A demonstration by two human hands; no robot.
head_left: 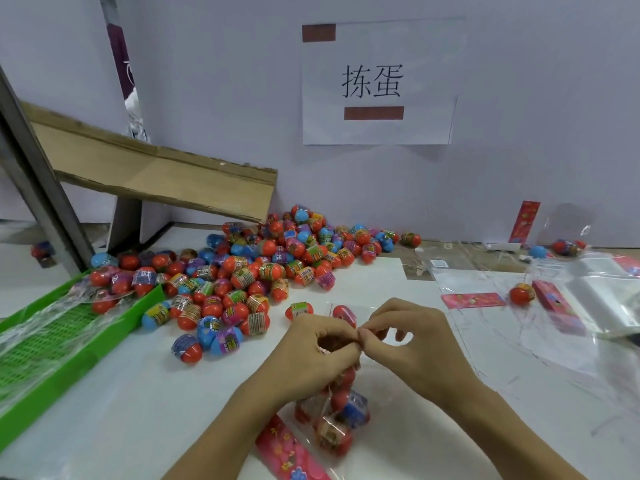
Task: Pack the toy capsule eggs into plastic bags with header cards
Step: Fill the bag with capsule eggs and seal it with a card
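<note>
Pinching the mouth of a clear plastic bag (341,407) between them, the left hand (317,348) and the right hand (408,344) meet at thumb and fingertips just above the white surface (138,410); both are curled narrow on the film, probably to gather or spread the opening so that it can take more eggs or be closed; the bag hangs down toward the person with several capsule eggs already inside, red halves and a blue one showing through, though their count is hard to tell; a pink header card (287,452) lies on the surface just beside the bag's lower end, apparently kept within reach for fitting at the top; the loose pile of capsule eggs (263,265) spreads from under a tilted cardboard chute (156,174), which seems to feed them onto the surface near the left hand; a green tray (79,344) at the left holds crumpled clear film and a few eggs at its far end; to the right lie flat empty bags (609,299), more pink cards (472,300) and a stray egg (522,293), well apart from the hands.
</note>
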